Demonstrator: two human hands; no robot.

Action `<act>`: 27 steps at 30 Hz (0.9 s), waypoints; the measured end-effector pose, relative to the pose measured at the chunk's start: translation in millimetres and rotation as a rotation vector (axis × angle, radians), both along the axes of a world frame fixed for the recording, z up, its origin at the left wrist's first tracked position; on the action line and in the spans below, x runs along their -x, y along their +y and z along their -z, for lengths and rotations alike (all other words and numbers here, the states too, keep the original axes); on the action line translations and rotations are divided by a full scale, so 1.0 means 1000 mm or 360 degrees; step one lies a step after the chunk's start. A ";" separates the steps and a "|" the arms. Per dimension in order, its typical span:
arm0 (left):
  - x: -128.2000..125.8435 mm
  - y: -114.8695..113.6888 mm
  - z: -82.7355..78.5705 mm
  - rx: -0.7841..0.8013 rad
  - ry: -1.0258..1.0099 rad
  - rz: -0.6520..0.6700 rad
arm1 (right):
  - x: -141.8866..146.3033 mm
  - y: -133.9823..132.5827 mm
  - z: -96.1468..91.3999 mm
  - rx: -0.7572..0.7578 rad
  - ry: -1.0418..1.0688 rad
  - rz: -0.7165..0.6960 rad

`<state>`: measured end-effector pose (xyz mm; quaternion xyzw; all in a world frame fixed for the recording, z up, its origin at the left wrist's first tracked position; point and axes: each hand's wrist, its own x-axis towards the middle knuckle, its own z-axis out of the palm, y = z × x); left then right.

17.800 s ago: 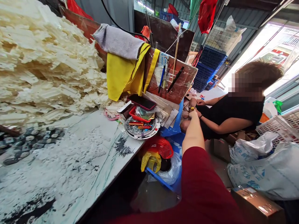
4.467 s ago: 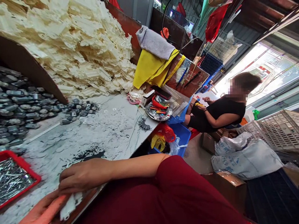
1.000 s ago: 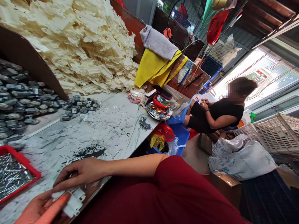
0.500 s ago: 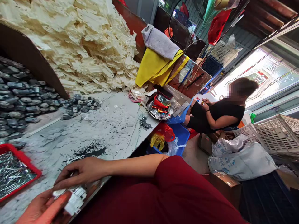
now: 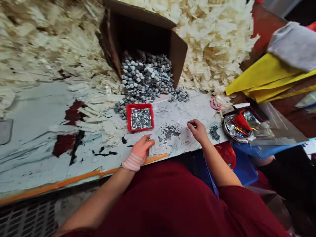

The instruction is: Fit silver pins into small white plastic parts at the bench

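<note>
My left hand (image 5: 139, 152), in a pink-orange glove with a striped cuff, is closed on a white plastic part (image 5: 153, 145) near the table's front edge. Only some of that part shows past the fingers. To the right, my bare right hand (image 5: 198, 131) hovers over or rests on the table, its fingertips pinched together; whatever they hold is too small to make out. Between the hands lie loose metal pins (image 5: 163, 142) by a dark worn patch. A red tray (image 5: 128, 118) full of metal pins stands just beyond my left hand.
Behind the tray, a tipped cardboard box (image 5: 181, 52) spills small grey parts (image 5: 148, 77). Heaps of cream plastic pieces (image 5: 209, 42) surround it. At right are a round tin (image 5: 225, 126) of odds and ends and a yellow cloth (image 5: 261, 77). Orange edging (image 5: 81, 180) runs along the table front.
My view has swung left, back over the table. My right hand has left the white plastic part and moved away to the right; my left hand still holds the part.
</note>
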<state>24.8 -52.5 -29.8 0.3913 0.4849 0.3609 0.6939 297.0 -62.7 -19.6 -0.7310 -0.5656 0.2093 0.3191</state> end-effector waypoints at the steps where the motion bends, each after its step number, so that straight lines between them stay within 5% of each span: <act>1: -0.001 -0.001 0.003 0.0058 -0.0077 0.0010 | -0.004 -0.001 0.001 0.0007 -0.0104 -0.0030; 6: 0.002 -0.003 0.015 0.0138 -0.0234 0.0026 | 0.007 -0.002 0.004 0.0145 -0.0619 -0.0224; 15: 0.007 0.006 0.025 -0.0044 0.0059 0.0024 | 0.017 0.017 0.000 0.0212 -0.0755 -0.0374; 22: 0.019 0.012 0.003 -0.0270 0.0266 0.0203 | -0.030 0.003 -0.006 0.0140 -0.0721 -0.0027; 27: 0.020 0.010 0.008 -0.0193 0.0163 0.0292 | -0.066 -0.019 -0.006 0.0310 -0.0816 0.0129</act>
